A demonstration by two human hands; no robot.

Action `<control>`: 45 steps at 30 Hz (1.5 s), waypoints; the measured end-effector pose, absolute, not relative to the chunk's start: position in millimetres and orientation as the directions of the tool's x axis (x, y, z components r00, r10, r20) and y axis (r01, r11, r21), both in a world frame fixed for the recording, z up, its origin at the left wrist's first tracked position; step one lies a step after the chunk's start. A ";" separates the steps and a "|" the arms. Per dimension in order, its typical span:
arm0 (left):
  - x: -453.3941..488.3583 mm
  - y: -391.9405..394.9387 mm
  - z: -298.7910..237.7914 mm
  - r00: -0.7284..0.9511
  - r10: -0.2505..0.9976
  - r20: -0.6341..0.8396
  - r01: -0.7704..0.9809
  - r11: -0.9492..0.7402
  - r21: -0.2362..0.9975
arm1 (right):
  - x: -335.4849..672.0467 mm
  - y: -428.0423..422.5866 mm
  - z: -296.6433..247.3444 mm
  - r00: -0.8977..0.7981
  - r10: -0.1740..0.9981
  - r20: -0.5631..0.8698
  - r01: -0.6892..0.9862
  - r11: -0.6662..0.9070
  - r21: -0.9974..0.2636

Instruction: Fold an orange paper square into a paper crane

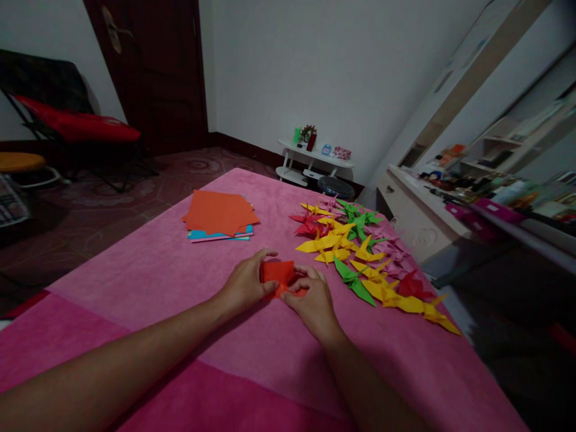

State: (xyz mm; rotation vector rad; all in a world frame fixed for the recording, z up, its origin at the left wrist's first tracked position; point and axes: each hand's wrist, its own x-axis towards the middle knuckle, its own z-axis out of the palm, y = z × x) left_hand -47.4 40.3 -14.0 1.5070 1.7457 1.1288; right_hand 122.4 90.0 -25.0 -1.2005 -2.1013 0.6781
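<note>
A partly folded piece of orange origami paper (279, 273) is held between my two hands, low over the pink cloth. My left hand (247, 277) grips its left edge, thumb in front and fingers behind. On the other side, my right hand (314, 298) pinches the lower right part with thumb and fingers. The paper's lower folds are partly hidden by my fingers. Beyond my left hand lies a stack of square paper (220, 213), orange on top with blue and pink sheets beneath. To the right of my right hand sit several folded paper cranes (330, 242) in yellow, green, red and pink.
The pink cloth (171, 288) covers the surface under my hands. A dresser (416, 210) with many small items stands along the right. Further off are a small white shelf (315, 155), a dark door (153, 66) and a chair with a red seat (81, 127).
</note>
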 end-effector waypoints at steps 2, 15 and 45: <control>-46.6 43.6 -14.0 -0.251 0.966 0.068 0.287 0.007 0.958 | 121.0 89.2 -22.6 -0.380 0.893 0.242 0.519 0.422 -0.744; -33.7 48.9 -14.8 -0.132 0.981 -0.144 -0.356 0.089 0.930 | 112.5 85.3 -7.4 -0.275 0.944 0.182 0.275 0.258 -0.926; -37.9 48.5 -18.7 0.155 0.986 -0.064 0.039 0.058 0.998 | 131.4 94.8 17.8 -0.496 0.868 0.031 0.426 0.275 -0.862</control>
